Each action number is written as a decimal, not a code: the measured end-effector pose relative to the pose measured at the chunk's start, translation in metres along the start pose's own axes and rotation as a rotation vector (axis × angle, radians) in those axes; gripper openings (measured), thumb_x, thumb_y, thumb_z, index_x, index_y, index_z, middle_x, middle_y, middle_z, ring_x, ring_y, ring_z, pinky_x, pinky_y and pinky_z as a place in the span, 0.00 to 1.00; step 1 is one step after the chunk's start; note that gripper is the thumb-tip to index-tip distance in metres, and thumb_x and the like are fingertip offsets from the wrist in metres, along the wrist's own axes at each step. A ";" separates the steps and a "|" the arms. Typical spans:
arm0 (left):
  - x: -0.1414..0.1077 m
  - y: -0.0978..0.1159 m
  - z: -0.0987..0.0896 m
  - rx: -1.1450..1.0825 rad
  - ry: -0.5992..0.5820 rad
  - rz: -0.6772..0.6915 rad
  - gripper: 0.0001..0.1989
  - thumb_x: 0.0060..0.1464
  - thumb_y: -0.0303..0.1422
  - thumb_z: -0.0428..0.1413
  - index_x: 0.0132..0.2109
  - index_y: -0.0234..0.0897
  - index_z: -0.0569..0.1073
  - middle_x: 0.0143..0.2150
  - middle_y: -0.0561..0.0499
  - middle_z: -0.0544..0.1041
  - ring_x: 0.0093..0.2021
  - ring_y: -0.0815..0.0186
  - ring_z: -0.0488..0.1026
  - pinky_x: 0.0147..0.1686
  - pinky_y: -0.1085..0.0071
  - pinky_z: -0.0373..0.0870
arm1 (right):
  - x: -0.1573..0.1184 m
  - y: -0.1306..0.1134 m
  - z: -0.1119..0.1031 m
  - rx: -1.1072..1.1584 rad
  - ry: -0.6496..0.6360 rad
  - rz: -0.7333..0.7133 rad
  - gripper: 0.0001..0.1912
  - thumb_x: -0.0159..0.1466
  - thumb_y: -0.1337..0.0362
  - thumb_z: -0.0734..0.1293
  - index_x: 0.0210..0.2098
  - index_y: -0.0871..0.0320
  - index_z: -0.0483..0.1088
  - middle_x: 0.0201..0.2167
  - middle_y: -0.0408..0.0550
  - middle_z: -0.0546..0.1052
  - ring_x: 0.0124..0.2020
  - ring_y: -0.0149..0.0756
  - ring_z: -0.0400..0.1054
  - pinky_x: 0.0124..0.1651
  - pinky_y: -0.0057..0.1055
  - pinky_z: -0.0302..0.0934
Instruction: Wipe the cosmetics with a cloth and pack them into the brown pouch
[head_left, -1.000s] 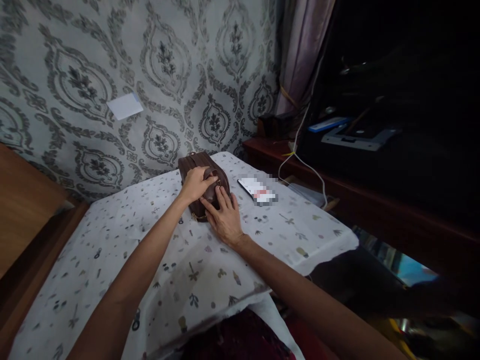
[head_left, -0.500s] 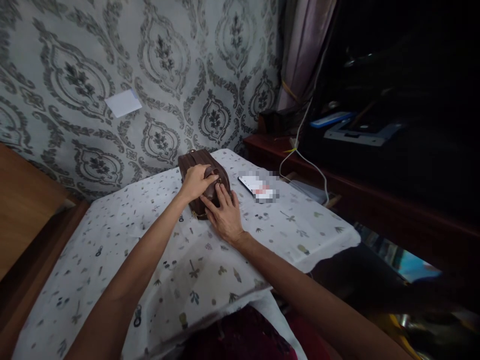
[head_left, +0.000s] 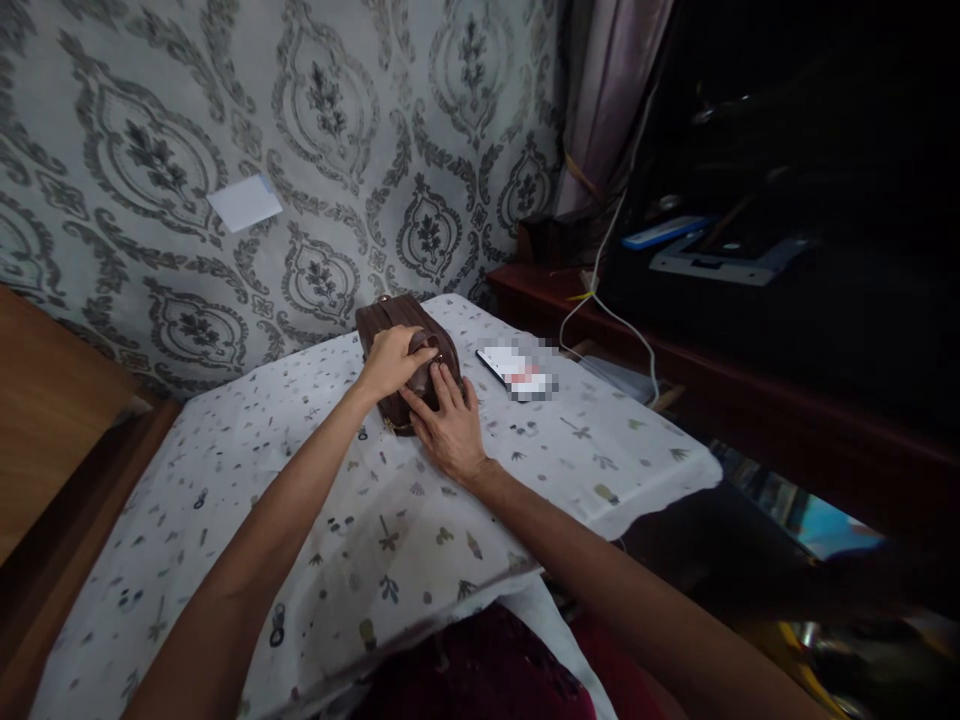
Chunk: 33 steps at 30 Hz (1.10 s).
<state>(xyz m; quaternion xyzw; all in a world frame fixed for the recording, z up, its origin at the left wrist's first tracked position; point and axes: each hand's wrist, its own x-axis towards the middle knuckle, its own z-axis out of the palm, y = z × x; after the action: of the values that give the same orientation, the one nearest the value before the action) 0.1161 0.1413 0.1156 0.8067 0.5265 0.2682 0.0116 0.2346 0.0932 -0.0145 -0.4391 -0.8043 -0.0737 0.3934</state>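
A brown leather-look bag (head_left: 401,312) lies on the patterned white tablecloth (head_left: 420,520), close to the wall. My left hand (head_left: 394,362) curls over its top, with thumb and fingers closed on a strap-like part of the bag near a small metal fitting. Against the near right side of the bag rests my right hand (head_left: 452,428), palm down and fingers extended, the fingertips by that same fitting. Fingers of both hands partly cover the bag's front, so the grip is not fully visible.
Right of the bag lies a phone (head_left: 504,368), its screen partly blurred out. A white cable (head_left: 611,310) hangs down beside the dark red furniture (head_left: 525,290). Paper (head_left: 244,204) is stuck to the wall, and a wooden panel (head_left: 60,420) stands at left.
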 end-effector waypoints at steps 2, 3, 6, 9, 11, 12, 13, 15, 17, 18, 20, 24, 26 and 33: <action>0.000 0.000 0.000 0.000 -0.005 0.003 0.07 0.55 0.32 0.58 0.29 0.37 0.74 0.29 0.51 0.77 0.34 0.62 0.74 0.38 0.69 0.66 | 0.000 0.000 0.000 0.001 -0.010 0.000 0.25 0.69 0.59 0.63 0.65 0.43 0.63 0.72 0.55 0.54 0.72 0.53 0.47 0.69 0.57 0.42; 0.000 -0.001 0.000 -0.002 -0.005 0.007 0.08 0.55 0.32 0.58 0.29 0.36 0.74 0.29 0.51 0.77 0.34 0.62 0.74 0.38 0.69 0.66 | 0.000 0.000 -0.001 0.000 -0.014 0.000 0.25 0.70 0.59 0.62 0.65 0.43 0.63 0.72 0.56 0.53 0.72 0.53 0.47 0.68 0.57 0.42; 0.000 -0.001 0.000 -0.009 -0.006 0.012 0.08 0.55 0.33 0.58 0.28 0.36 0.74 0.29 0.51 0.77 0.35 0.62 0.74 0.38 0.69 0.66 | 0.000 0.000 -0.002 -0.007 -0.019 -0.002 0.24 0.70 0.59 0.62 0.65 0.43 0.64 0.72 0.56 0.54 0.72 0.53 0.48 0.68 0.57 0.42; -0.001 -0.001 -0.001 -0.001 -0.018 0.013 0.08 0.55 0.33 0.57 0.30 0.36 0.75 0.29 0.51 0.77 0.35 0.62 0.74 0.39 0.69 0.66 | 0.000 -0.001 -0.002 -0.019 -0.021 -0.001 0.25 0.70 0.59 0.62 0.66 0.44 0.63 0.72 0.56 0.54 0.72 0.53 0.47 0.68 0.57 0.42; -0.001 0.000 -0.001 0.014 -0.028 0.016 0.08 0.55 0.34 0.57 0.30 0.36 0.75 0.29 0.51 0.77 0.35 0.62 0.74 0.39 0.69 0.66 | 0.000 -0.001 -0.003 -0.027 -0.022 0.000 0.25 0.70 0.59 0.62 0.66 0.44 0.63 0.72 0.56 0.55 0.72 0.53 0.48 0.68 0.57 0.42; -0.001 0.001 -0.002 0.023 -0.032 0.017 0.08 0.55 0.34 0.57 0.30 0.36 0.76 0.30 0.50 0.77 0.35 0.62 0.74 0.39 0.69 0.66 | 0.000 -0.001 -0.003 -0.030 -0.023 0.002 0.24 0.70 0.58 0.62 0.65 0.44 0.63 0.72 0.57 0.55 0.72 0.52 0.48 0.68 0.57 0.42; 0.000 0.002 -0.002 0.032 -0.036 0.017 0.08 0.56 0.33 0.57 0.31 0.36 0.76 0.30 0.50 0.77 0.35 0.61 0.74 0.39 0.69 0.66 | 0.000 -0.001 -0.003 -0.034 -0.025 0.004 0.24 0.70 0.58 0.62 0.65 0.44 0.63 0.71 0.57 0.55 0.72 0.52 0.48 0.68 0.57 0.43; 0.000 0.002 -0.003 0.046 -0.045 0.013 0.08 0.56 0.33 0.57 0.31 0.35 0.76 0.31 0.50 0.78 0.35 0.61 0.74 0.38 0.69 0.66 | 0.000 -0.002 -0.003 -0.039 -0.033 0.006 0.24 0.70 0.58 0.62 0.65 0.44 0.64 0.71 0.58 0.56 0.72 0.52 0.48 0.68 0.57 0.43; 0.001 0.002 -0.003 0.056 -0.050 0.010 0.08 0.56 0.33 0.57 0.32 0.35 0.76 0.31 0.50 0.78 0.35 0.61 0.74 0.38 0.69 0.66 | 0.001 -0.002 -0.003 -0.040 -0.042 0.007 0.24 0.70 0.58 0.62 0.65 0.44 0.64 0.71 0.58 0.56 0.72 0.53 0.48 0.68 0.57 0.43; 0.001 0.002 -0.003 0.059 -0.052 0.010 0.08 0.56 0.34 0.57 0.32 0.35 0.76 0.31 0.50 0.78 0.35 0.61 0.74 0.38 0.69 0.66 | 0.001 -0.002 -0.004 -0.039 -0.043 0.006 0.24 0.70 0.58 0.62 0.65 0.44 0.64 0.71 0.58 0.56 0.72 0.53 0.48 0.68 0.57 0.43; 0.001 0.002 -0.003 0.066 -0.056 0.015 0.07 0.56 0.33 0.57 0.32 0.35 0.76 0.31 0.50 0.78 0.36 0.61 0.74 0.38 0.69 0.66 | 0.001 -0.002 -0.004 -0.033 -0.040 0.007 0.24 0.70 0.58 0.62 0.65 0.44 0.64 0.71 0.59 0.56 0.72 0.53 0.48 0.67 0.58 0.43; 0.000 0.004 -0.004 0.084 -0.065 0.022 0.07 0.56 0.33 0.57 0.32 0.35 0.77 0.31 0.50 0.78 0.36 0.61 0.74 0.38 0.69 0.66 | 0.000 -0.002 -0.004 -0.025 -0.030 0.005 0.24 0.69 0.58 0.62 0.65 0.45 0.65 0.71 0.58 0.56 0.71 0.53 0.48 0.67 0.59 0.44; 0.000 0.005 -0.004 0.083 -0.073 0.026 0.07 0.56 0.32 0.58 0.32 0.35 0.77 0.31 0.50 0.78 0.36 0.61 0.74 0.38 0.69 0.66 | 0.000 -0.002 -0.003 -0.027 -0.024 0.003 0.24 0.69 0.58 0.63 0.64 0.45 0.65 0.71 0.59 0.57 0.71 0.53 0.48 0.67 0.59 0.44; -0.002 0.004 -0.003 0.096 -0.061 0.051 0.07 0.57 0.32 0.58 0.33 0.35 0.78 0.31 0.49 0.77 0.36 0.61 0.74 0.39 0.69 0.67 | -0.001 -0.002 -0.001 -0.032 0.004 -0.002 0.25 0.69 0.59 0.63 0.65 0.44 0.63 0.70 0.57 0.58 0.71 0.53 0.48 0.67 0.58 0.44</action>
<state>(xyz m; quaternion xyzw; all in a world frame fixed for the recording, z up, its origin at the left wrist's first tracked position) 0.1178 0.1371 0.1184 0.8274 0.5173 0.2179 -0.0180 0.2344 0.0911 -0.0137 -0.4446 -0.8025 -0.0880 0.3880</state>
